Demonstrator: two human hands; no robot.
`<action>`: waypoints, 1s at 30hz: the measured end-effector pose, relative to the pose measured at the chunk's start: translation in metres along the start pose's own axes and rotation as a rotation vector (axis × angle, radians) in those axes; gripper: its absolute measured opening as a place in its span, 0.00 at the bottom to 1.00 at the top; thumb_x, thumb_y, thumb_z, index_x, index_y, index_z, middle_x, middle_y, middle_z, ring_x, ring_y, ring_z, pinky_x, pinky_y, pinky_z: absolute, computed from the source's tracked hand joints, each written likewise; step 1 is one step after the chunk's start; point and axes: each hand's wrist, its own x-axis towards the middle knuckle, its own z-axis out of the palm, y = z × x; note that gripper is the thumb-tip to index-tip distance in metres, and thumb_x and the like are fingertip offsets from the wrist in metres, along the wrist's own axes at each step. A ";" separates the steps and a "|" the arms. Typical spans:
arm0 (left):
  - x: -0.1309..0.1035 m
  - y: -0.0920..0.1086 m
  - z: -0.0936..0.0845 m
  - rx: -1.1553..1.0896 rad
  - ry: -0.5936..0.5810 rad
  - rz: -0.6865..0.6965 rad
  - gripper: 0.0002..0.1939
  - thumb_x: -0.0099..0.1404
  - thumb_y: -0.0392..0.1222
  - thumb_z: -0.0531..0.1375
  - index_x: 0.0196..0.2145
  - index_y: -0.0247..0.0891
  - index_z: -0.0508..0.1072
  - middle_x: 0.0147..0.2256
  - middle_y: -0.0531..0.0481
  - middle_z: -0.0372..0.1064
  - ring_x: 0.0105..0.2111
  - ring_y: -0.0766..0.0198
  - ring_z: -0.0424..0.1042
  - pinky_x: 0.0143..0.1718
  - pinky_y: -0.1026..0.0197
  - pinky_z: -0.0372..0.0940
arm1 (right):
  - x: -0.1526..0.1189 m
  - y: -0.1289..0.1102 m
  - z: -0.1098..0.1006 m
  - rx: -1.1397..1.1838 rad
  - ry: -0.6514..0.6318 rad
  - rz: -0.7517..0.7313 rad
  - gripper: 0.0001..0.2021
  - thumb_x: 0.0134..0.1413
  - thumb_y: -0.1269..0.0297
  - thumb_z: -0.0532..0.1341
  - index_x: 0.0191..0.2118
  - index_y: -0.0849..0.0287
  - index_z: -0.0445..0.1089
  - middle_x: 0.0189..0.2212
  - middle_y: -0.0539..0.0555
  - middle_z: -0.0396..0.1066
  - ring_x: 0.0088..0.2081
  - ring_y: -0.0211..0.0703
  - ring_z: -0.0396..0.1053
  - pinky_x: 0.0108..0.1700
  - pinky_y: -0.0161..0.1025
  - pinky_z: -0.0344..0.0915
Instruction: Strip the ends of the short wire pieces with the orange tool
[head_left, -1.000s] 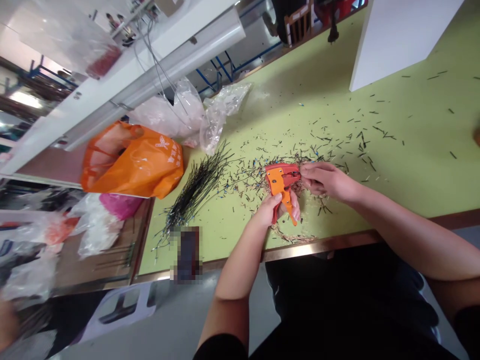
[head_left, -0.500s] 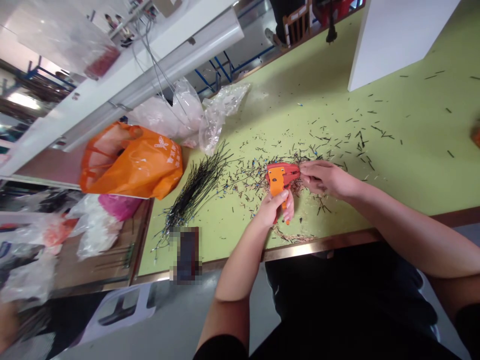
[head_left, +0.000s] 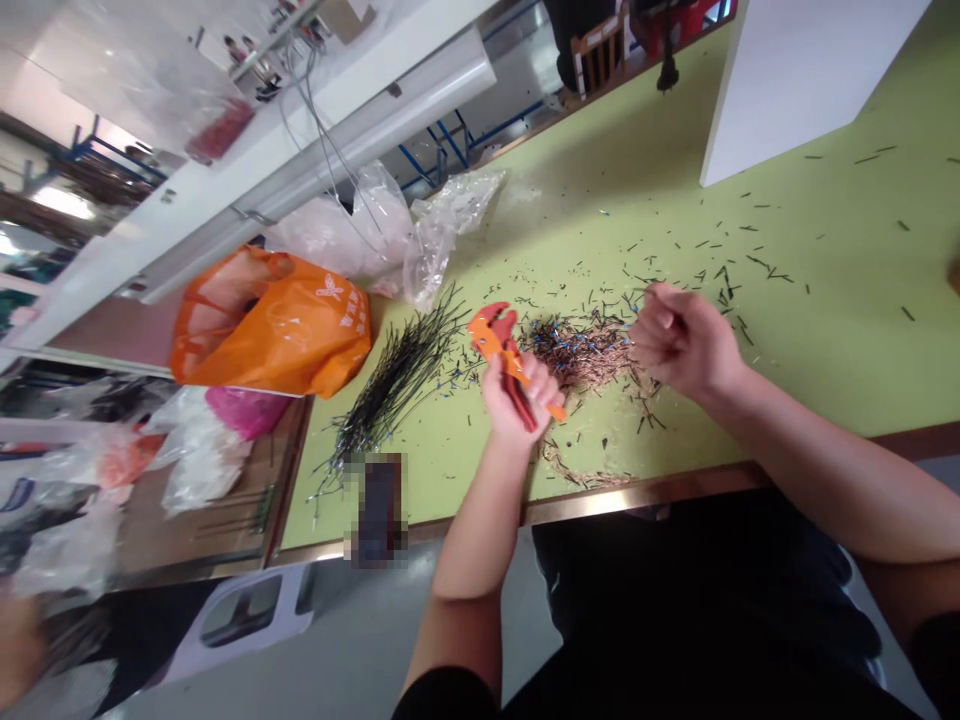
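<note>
My left hand is wrapped round the handles of an orange and red wire stripper, whose jaws point up and to the left. To the right, my right hand is closed above the table, apart from the stripper. A thin dark bit shows by its fingertips, but what they hold I cannot make out. Between the hands lies a heap of short wire pieces, black with blue ends and bare copper strands. Left of the stripper rests a bundle of long black wires.
Black offcuts are strewn over the green table. An orange plastic bag and clear plastic bags lie at the left. A white panel stands at the back right. A blurred dark object lies at the front edge.
The stripper has swung left and tilted, away from my right hand, uncovering the wire heap. My right hand has moved right and slightly up, leaving the stripper's jaws.
</note>
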 end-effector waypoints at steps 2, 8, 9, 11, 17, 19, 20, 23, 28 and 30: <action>0.002 0.011 -0.004 -0.038 0.097 0.086 0.30 0.65 0.72 0.58 0.25 0.41 0.64 0.19 0.58 0.55 0.17 0.70 0.59 0.22 0.63 0.65 | 0.000 -0.001 -0.003 -0.071 0.006 -0.044 0.22 0.71 0.48 0.52 0.26 0.51 0.50 0.18 0.43 0.43 0.19 0.38 0.41 0.20 0.38 0.44; 0.000 -0.003 -0.003 0.130 -0.054 0.157 0.29 0.57 0.72 0.65 0.26 0.41 0.71 0.21 0.53 0.65 0.23 0.61 0.69 0.30 0.56 0.71 | -0.017 0.019 0.028 -0.358 -0.079 -0.092 0.18 0.73 0.52 0.54 0.31 0.55 0.67 0.20 0.45 0.61 0.22 0.36 0.59 0.28 0.37 0.60; -0.001 -0.008 -0.003 0.156 -0.068 0.168 0.29 0.53 0.72 0.68 0.26 0.41 0.72 0.22 0.52 0.66 0.24 0.60 0.71 0.31 0.56 0.71 | -0.020 0.022 0.034 -0.382 -0.093 -0.110 0.18 0.73 0.54 0.54 0.32 0.56 0.67 0.20 0.46 0.63 0.25 0.37 0.63 0.31 0.37 0.62; -0.002 -0.019 -0.002 0.178 -0.032 0.190 0.29 0.46 0.70 0.72 0.27 0.41 0.73 0.24 0.52 0.69 0.28 0.59 0.74 0.32 0.57 0.71 | -0.025 0.026 0.042 -0.407 -0.138 -0.126 0.17 0.73 0.58 0.53 0.31 0.57 0.66 0.21 0.47 0.66 0.27 0.38 0.67 0.35 0.38 0.65; -0.003 -0.036 -0.009 0.201 0.070 0.094 0.33 0.37 0.70 0.76 0.27 0.40 0.72 0.24 0.53 0.71 0.29 0.60 0.74 0.33 0.60 0.68 | -0.030 0.026 0.043 -0.492 -0.184 -0.110 0.18 0.73 0.62 0.52 0.28 0.56 0.61 0.21 0.47 0.67 0.25 0.36 0.64 0.34 0.36 0.63; -0.002 -0.038 -0.013 0.200 0.059 0.072 0.33 0.38 0.69 0.76 0.25 0.40 0.70 0.23 0.54 0.70 0.28 0.61 0.73 0.32 0.60 0.67 | -0.030 0.025 0.044 -0.511 -0.192 -0.109 0.18 0.73 0.61 0.52 0.27 0.56 0.62 0.20 0.47 0.67 0.25 0.35 0.64 0.33 0.36 0.62; -0.002 -0.039 -0.016 0.196 0.051 0.068 0.33 0.38 0.68 0.76 0.25 0.40 0.69 0.23 0.54 0.69 0.28 0.61 0.73 0.32 0.61 0.67 | -0.030 0.025 0.044 -0.529 -0.197 -0.111 0.18 0.73 0.61 0.52 0.28 0.56 0.62 0.20 0.47 0.66 0.24 0.35 0.64 0.33 0.36 0.62; -0.001 -0.037 -0.023 0.205 -0.003 0.031 0.31 0.40 0.64 0.78 0.28 0.39 0.72 0.23 0.56 0.68 0.29 0.62 0.73 0.33 0.62 0.67 | -0.030 0.023 0.044 -0.597 -0.218 -0.118 0.15 0.71 0.62 0.54 0.30 0.57 0.65 0.20 0.46 0.67 0.23 0.34 0.64 0.31 0.35 0.60; -0.001 -0.026 -0.025 0.247 -0.158 -0.130 0.24 0.48 0.53 0.77 0.35 0.38 0.75 0.23 0.56 0.69 0.23 0.66 0.70 0.27 0.64 0.64 | -0.022 0.022 0.037 -0.547 -0.215 -0.037 0.17 0.72 0.60 0.54 0.29 0.57 0.65 0.18 0.46 0.66 0.22 0.35 0.63 0.30 0.35 0.61; 0.000 -0.023 -0.021 0.224 -0.201 -0.141 0.20 0.51 0.49 0.76 0.35 0.38 0.74 0.22 0.56 0.68 0.22 0.67 0.69 0.26 0.63 0.63 | -0.019 0.021 0.033 -0.463 -0.181 -0.024 0.17 0.73 0.58 0.53 0.31 0.57 0.67 0.17 0.45 0.65 0.22 0.36 0.65 0.31 0.36 0.64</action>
